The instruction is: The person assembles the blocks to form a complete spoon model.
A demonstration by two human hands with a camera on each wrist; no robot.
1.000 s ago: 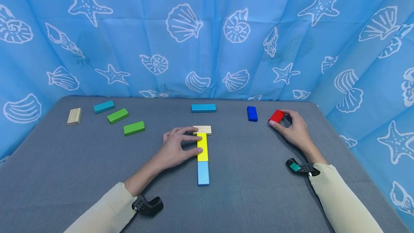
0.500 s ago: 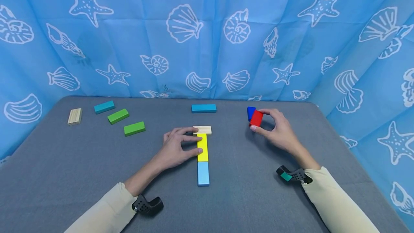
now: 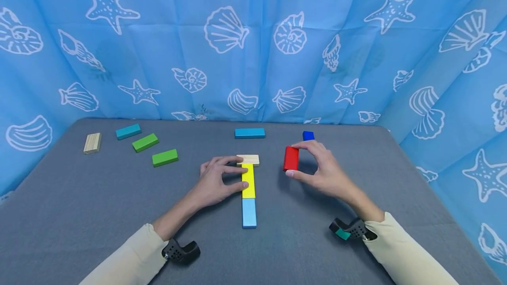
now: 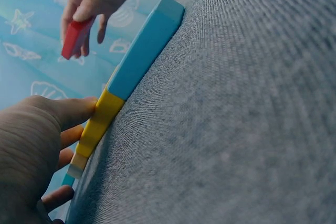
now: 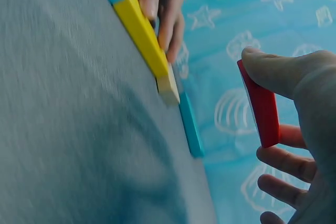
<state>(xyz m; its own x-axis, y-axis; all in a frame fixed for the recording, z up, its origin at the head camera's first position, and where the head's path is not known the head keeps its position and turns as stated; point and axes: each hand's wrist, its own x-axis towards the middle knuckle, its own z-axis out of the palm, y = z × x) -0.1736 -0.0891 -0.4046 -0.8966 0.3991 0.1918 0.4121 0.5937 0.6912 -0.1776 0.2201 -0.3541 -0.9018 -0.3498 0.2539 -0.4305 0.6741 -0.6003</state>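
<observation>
My right hand (image 3: 326,173) pinches a red wooden block (image 3: 291,158) by its ends, between thumb and fingertips. The block hangs over the table, right of a line of blocks; the right wrist view shows the red block (image 5: 261,109) raised off the cloth. My left hand (image 3: 215,181) rests at the line's left side. Its thumb and fingertips touch the yellow block (image 3: 248,188) and the plain wood block (image 3: 251,160) lying crosswise at the far end. A light blue block (image 3: 249,213) continues the line at the near end.
Behind the line lies a teal block (image 3: 249,133). A dark blue block (image 3: 308,135) is partly hidden behind my right hand. At the far left are a plain block (image 3: 92,143), another teal block (image 3: 128,131) and two green blocks (image 3: 165,157). A blue curtain (image 3: 253,56) hangs behind the grey table (image 3: 297,250).
My right hand has carried the red block leftward and nearer, past the dark blue block toward the line. The left hand has stayed in place.
</observation>
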